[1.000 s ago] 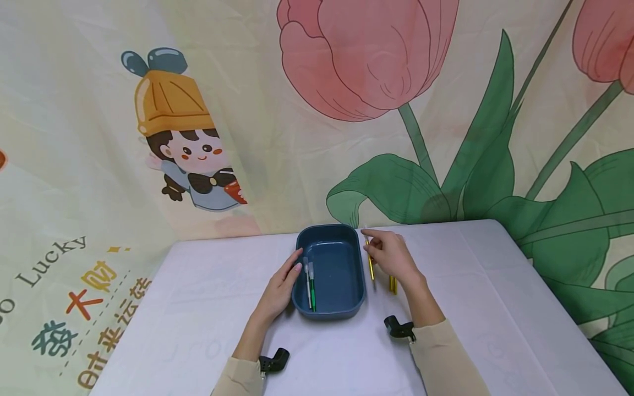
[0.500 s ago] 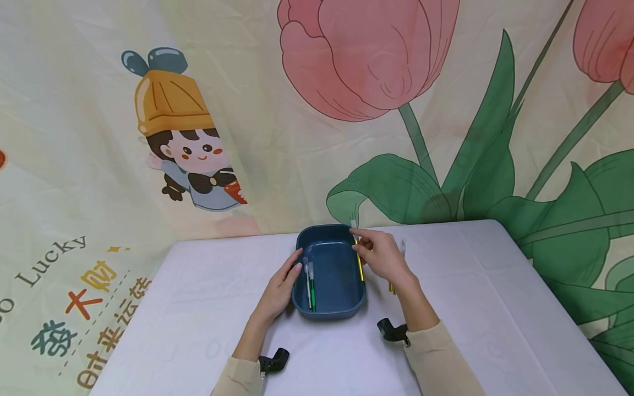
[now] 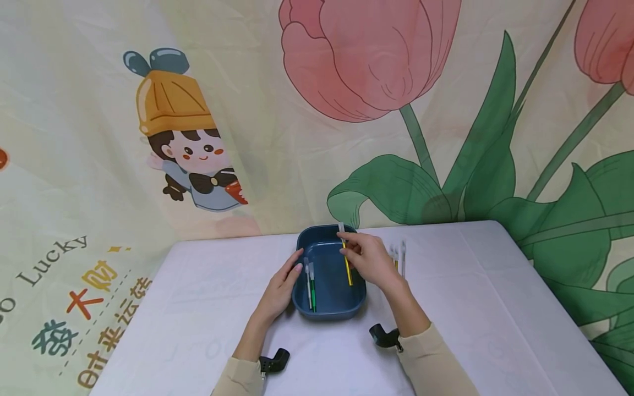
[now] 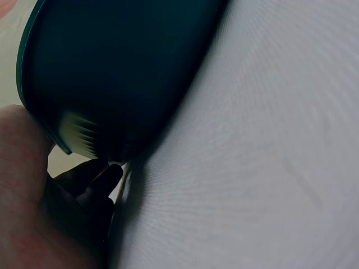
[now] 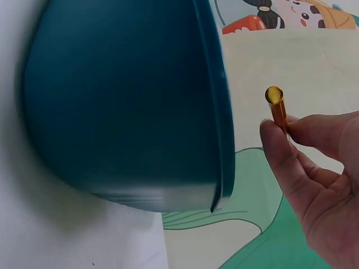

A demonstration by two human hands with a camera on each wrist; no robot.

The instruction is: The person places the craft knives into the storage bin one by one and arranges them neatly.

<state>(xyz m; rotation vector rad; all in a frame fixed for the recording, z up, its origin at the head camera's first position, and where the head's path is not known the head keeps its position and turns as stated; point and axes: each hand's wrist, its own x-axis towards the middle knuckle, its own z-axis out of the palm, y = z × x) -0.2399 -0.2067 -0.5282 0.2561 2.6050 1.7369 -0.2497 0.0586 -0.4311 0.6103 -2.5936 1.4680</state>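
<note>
My right hand (image 3: 369, 258) pinches a slim gold pen with a clear cap (image 3: 349, 269) between thumb and fingertips. In the head view the pen slants over the right part of a dark blue plastic tub (image 3: 329, 315); its shiny round end (image 5: 275, 95) faces the right wrist camera. My left hand (image 3: 279, 291) holds the tub's left side, fingertips at the rim, with its lower fingers (image 4: 104, 182) against the outer wall. Inside the tub, along its left wall, lie a whitish pen (image 3: 309, 289) and a green pen (image 3: 313, 294), side by side.
To the right of the tub, partly behind my right wrist, lie more clear-capped pens (image 3: 403, 256) on the white tablecloth (image 3: 470, 286). A printed cloth backdrop (image 3: 277, 165) rises right behind the table's far edge. A black wrist camera (image 3: 383, 335) is on each forearm.
My right hand has carried the gold pen leftward from beside the tub, across its right rim and over the inside. More pens on the table show now. The left hand stays put.
</note>
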